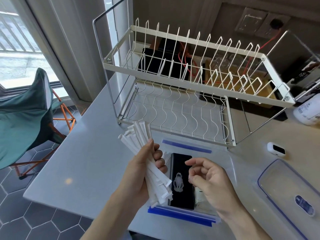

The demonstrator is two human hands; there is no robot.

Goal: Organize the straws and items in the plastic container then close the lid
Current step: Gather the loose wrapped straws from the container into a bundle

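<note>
Your left hand [142,168] grasps the straws [138,141] mid-bundle above the container [232,163]; your right hand [209,181] hovers loosely curled, empty. Paper-wrapped, they look light and slippery, so probably squeeze mid-length to stop fanning.

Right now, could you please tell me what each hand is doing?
Left hand: fingers curled around a bundle of paper-wrapped straws.
Right hand: holding nothing, fingers loosely curled above the plastic container.
</note>
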